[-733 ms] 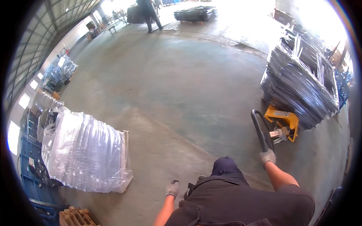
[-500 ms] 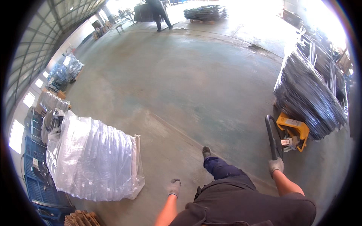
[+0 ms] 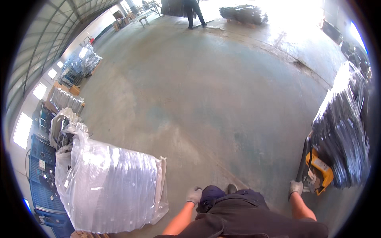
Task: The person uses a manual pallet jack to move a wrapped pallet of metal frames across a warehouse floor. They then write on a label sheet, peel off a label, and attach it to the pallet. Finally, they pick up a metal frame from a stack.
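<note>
My right hand (image 3: 296, 187), in a pale work glove, is closed around the black loop handle (image 3: 304, 160) of a yellow pallet jack (image 3: 322, 168). The jack stands at my right, against a tall leaning stack of dark sheet-like parts in shiny film (image 3: 343, 135). At my left thigh hangs my left hand (image 3: 194, 195), also gloved, its fingers loosely curled and nothing seen in them. Nearest to that hand, on the left, is a large load wrapped in clear plastic (image 3: 113, 186). The jack's forks are hidden.
Concrete floor (image 3: 198, 95) stretches ahead. Along the left wall stand a blue metal rack (image 3: 45, 178) and more wrapped goods (image 3: 79, 65). Far ahead, a person in dark trousers (image 3: 193, 14) stands beside hanging dark material, with a low dark stack (image 3: 244, 15) to the right.
The left wrapped load appears nearer, and the jack with its stack sits farther right and lower in view. My left hand has come closer to my thigh. My right hand keeps its grip.
</note>
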A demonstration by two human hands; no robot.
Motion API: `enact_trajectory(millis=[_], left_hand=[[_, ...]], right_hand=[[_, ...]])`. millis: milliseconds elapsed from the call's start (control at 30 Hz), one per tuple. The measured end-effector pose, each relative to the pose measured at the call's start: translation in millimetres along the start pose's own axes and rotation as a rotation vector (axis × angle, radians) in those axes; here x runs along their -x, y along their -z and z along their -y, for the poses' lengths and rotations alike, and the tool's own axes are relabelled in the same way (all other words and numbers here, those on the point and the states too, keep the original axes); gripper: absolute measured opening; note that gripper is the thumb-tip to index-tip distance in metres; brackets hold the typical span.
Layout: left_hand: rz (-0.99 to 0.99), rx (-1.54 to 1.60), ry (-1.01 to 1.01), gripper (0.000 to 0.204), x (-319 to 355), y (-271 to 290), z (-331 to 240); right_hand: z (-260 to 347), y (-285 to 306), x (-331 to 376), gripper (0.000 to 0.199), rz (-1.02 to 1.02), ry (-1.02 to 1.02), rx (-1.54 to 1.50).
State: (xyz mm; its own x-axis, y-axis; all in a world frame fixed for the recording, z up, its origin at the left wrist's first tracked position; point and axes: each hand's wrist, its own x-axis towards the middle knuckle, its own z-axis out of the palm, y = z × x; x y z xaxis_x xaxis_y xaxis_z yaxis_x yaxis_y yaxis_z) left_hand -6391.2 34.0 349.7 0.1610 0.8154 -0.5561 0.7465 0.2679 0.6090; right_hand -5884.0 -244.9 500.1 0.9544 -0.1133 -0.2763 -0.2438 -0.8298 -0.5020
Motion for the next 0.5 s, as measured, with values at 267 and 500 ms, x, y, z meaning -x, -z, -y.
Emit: enact_trajectory(millis=[267,500], left_hand=[[0.044,-0.114,-0.037,0.034,-178.2,91.2,-126.1],[0.172,-0.087,-0.038,0.037,-400.9,168.4,-285.1]], right_hand=[[150.4,-48.4,11.2,0.048,-0.205,-0.128,0.127],[253.8,-62.9,-10.4,0.044,-0.242,-0.29,0.118]])
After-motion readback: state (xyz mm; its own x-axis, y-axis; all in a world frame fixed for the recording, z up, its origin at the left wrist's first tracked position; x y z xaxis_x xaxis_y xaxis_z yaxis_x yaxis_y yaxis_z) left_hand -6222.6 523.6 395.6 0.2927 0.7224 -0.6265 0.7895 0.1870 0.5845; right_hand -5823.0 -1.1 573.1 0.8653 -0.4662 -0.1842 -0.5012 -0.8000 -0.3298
